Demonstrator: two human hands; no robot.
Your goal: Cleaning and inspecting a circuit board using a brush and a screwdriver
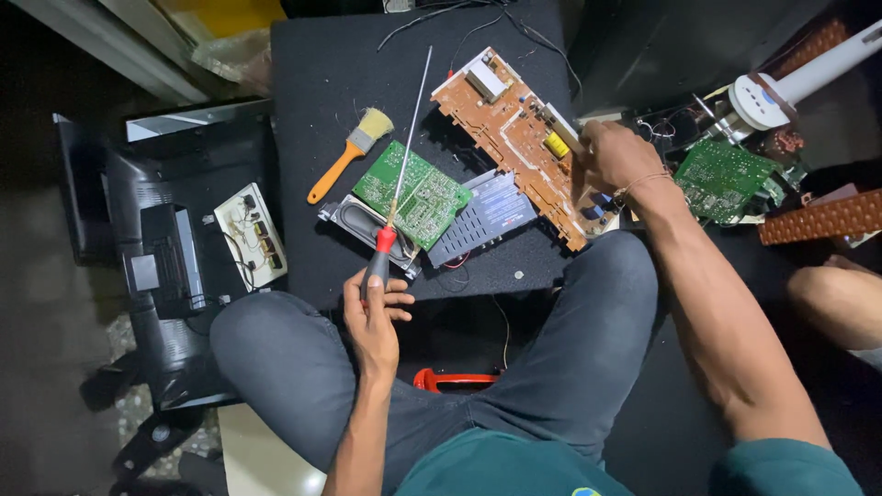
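A long screwdriver (397,184) is held in the left hand (375,317), the grip clamped around its red and grey handle just above the left knee. The thin shaft is tilted up and away, crossing over a green board (424,197) and ending near the far part of the black counter (322,83).

A brown board (514,138) is held at its right edge by the right hand (614,161); the fingers are curled over that edge, so the grip is closed on the board. This board lies diagonally across the counter, with a yellow part and white connectors on top.

The green board is laid partly over a grey speaker (354,220) and touches a ribbed grey panel (482,216) on its right. A brush (354,147) with an orange handle and pale bristles is laid just left of the green board. A small screw (519,274) is seen near the counter's front edge.

To the left, a black monitor shell (165,257) is laid on the floor with a small white board (250,234) on it. To the right, a second green board (726,179), a white tube (799,83) and a perforated brown strip (822,219) are seen. A red tool (450,378) is partly hidden between the legs. Another person's limb (841,303) is seen at the right edge.
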